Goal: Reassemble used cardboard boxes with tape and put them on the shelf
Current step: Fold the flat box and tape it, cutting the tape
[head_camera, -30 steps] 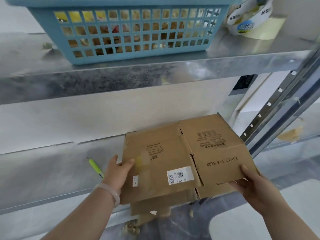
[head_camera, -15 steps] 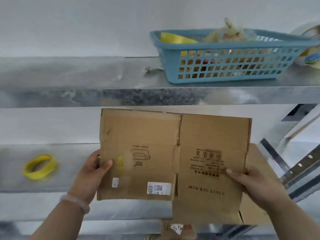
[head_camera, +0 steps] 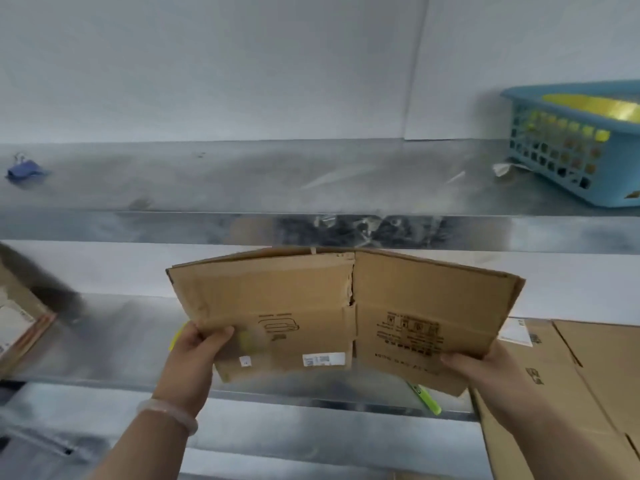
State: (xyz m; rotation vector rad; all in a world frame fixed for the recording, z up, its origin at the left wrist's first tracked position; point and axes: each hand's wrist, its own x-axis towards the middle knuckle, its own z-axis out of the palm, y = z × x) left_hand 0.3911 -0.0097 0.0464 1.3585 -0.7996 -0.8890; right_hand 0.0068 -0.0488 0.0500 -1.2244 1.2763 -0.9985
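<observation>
Steel shelving (head_camera: 173,226), two levels — one flattened box (head_camera: 311,299), my left hand (head_camera: 197,358) and right hand (head_camera: 485,368) each gripping a bottom corner, top edge just under the upper lip.

Beyond the fingers (head_camera: 221,332), the held cardboard box (head_camera: 311,299) fills the middle of the gap between the shelves. Above them the upper shelf (head_camera: 277,174) lies open over a wide stretch, with a blue basket (head_camera: 568,161) far right and a blue clip (head_camera: 26,169) far left. Right of them, flattened boxes (head_camera: 588,375) crowd the lower shelf (head_camera: 114,341). Far left stands a labelled box (head_camera: 20,327).
</observation>
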